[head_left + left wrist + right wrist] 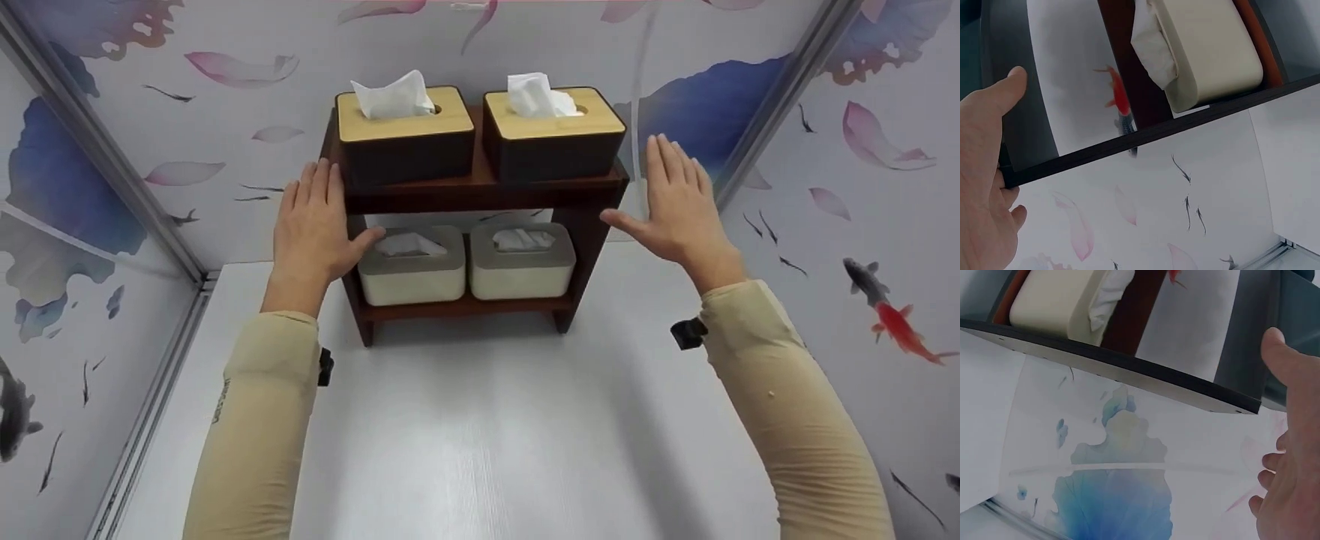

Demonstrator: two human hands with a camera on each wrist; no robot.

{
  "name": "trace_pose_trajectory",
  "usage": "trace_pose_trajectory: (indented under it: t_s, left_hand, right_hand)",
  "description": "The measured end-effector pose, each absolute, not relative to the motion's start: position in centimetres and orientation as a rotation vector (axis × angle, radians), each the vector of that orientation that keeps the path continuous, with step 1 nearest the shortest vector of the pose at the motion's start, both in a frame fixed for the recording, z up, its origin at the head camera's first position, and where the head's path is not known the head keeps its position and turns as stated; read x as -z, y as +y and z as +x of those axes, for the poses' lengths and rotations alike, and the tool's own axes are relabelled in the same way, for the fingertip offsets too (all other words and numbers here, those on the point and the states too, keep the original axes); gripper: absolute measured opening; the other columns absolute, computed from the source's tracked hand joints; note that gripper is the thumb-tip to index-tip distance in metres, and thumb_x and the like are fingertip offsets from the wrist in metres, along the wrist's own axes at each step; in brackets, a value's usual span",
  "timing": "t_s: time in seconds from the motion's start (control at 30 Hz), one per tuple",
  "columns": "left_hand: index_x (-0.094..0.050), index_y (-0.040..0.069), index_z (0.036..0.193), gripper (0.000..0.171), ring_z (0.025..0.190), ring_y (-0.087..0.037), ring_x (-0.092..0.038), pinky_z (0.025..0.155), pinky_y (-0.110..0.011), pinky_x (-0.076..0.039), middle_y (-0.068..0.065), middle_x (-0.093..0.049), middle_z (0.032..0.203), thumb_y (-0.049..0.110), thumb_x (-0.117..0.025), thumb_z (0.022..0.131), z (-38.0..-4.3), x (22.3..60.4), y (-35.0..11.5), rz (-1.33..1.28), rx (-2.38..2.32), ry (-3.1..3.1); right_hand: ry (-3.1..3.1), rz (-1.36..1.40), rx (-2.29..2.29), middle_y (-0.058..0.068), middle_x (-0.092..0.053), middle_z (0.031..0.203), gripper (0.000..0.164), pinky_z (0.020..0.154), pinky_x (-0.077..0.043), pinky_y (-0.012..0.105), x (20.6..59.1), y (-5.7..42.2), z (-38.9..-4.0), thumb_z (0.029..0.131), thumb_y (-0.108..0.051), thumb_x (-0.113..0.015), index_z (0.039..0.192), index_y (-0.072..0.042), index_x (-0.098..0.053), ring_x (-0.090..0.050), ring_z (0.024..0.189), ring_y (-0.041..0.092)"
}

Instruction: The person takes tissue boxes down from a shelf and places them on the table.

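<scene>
The left hand (309,225) seems to touch the shelf (480,198). The right hand (681,214) is beside it, both hands' fingers straight.

Two-tier brown shelf (487,198) between the left hand (311,221) and right hand (684,206), on a white table (465,420). Upper tier: two wood-lidded tissue boxes (409,156); lower tier: two grey-lidded tissue boxes (414,286), one nearer each hand.

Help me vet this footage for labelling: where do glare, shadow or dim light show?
Head view: pale glare on the white tabletop, a soft shadow band to its right; left wrist view: dimmer, the wooden shelf's nearest edge almost black; right wrist view: also dim, though the cream tissue box reads clearly.
</scene>
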State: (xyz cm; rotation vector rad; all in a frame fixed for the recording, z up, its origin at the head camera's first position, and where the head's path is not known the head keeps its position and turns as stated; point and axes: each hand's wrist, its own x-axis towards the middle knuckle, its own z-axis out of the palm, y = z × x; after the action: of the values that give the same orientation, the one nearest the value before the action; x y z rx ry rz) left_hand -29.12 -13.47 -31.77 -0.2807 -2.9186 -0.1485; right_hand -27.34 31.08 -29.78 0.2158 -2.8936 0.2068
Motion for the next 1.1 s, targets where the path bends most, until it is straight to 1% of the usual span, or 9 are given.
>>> trace_pose_trajectory:
  t_s: [0.13,0.23,0.43,0.6,0.77,0.87,1.0,1.1]
  left_hand:
    - [-0.001,0.000,0.156,0.103,0.153,-0.034,-0.001,0.125,-0.050,-0.005,-0.019,-0.003,0.164,0.064,-0.049,0.091,-29.3,31.9,-13.4,-0.265,0.144,-2.918]
    - [0.000,0.000,0.156,0.102,0.153,-0.033,-0.001,0.125,-0.050,-0.004,-0.019,-0.002,0.164,0.063,-0.049,0.092,-29.3,31.8,-13.4,-0.255,0.122,-2.921]
    - [0.004,0.000,0.155,0.103,0.153,-0.033,0.002,0.125,-0.048,-0.003,-0.018,0.001,0.164,0.064,-0.047,0.092,-29.4,31.7,-13.3,-0.266,0.093,-2.926]
    - [0.003,0.000,0.155,0.104,0.153,-0.033,0.001,0.126,-0.047,-0.003,-0.019,0.001,0.164,0.066,-0.045,0.092,-29.3,31.6,-13.3,-0.262,0.094,-2.936]
    - [0.004,-0.001,0.155,0.104,0.153,-0.034,0.002,0.126,-0.047,-0.003,-0.019,0.001,0.164,0.068,-0.041,0.092,-29.0,31.4,-13.5,-0.271,0.096,-2.960]
    - [0.004,-0.001,0.155,0.104,0.153,-0.033,0.002,0.126,-0.047,-0.002,-0.019,0.002,0.164,0.070,-0.038,0.091,-28.9,31.4,-13.6,-0.272,0.089,-2.967]
    - [0.004,0.000,0.155,0.104,0.153,-0.033,0.003,0.126,-0.046,-0.001,-0.019,0.002,0.164,0.071,-0.037,0.091,-29.0,31.6,-13.3,-0.268,0.085,-2.964]
    - [0.004,0.000,0.155,0.104,0.153,-0.033,0.002,0.126,-0.046,-0.001,-0.019,0.002,0.164,0.071,-0.037,0.091,-29.0,31.8,-13.3,-0.267,0.093,-2.955]
  right_hand:
    - [-2.857,0.246,-0.215,0.012,0.006,0.165,0.112,0.123,0.001,0.055,28.4,30.4,-27.6,0.084,-0.078,-0.044,0.156,-0.012,0.010,0.001,0.153,0.035]
    - [-2.828,0.304,-0.200,0.010,0.003,0.166,0.109,0.124,0.000,0.053,27.5,29.5,-27.9,0.084,-0.078,-0.043,0.157,-0.014,0.006,0.000,0.153,0.034]
    - [-2.754,0.410,-0.143,0.010,-0.006,0.165,0.103,0.124,-0.003,0.050,25.8,27.4,-28.6,0.086,-0.074,-0.048,0.158,-0.015,-0.005,-0.007,0.152,0.033]
    - [-2.799,0.442,-0.093,0.011,-0.005,0.165,0.106,0.125,-0.002,0.050,24.4,25.6,-29.5,0.084,-0.076,-0.048,0.158,-0.015,-0.004,-0.008,0.152,0.034]
    - [-2.895,0.450,-0.113,0.013,-0.004,0.165,0.109,0.124,-0.005,0.053,23.0,24.3,-30.7,0.082,-0.080,-0.044,0.158,-0.014,-0.001,-0.009,0.151,0.037]
    - [-2.944,0.445,-0.116,0.013,-0.002,0.165,0.111,0.123,-0.005,0.055,22.1,23.9,-31.3,0.082,-0.082,-0.041,0.158,-0.012,-0.001,-0.007,0.152,0.037]
    - [-2.985,0.445,-0.086,0.015,-0.001,0.165,0.110,0.123,-0.003,0.056,21.1,23.8,-32.1,0.083,-0.083,-0.035,0.158,-0.010,-0.001,-0.004,0.152,0.039]
    - [-3.000,0.461,-0.074,0.015,-0.003,0.165,0.107,0.123,-0.002,0.056,20.6,23.5,-32.8,0.084,-0.082,-0.033,0.158,-0.010,-0.004,-0.005,0.151,0.039]
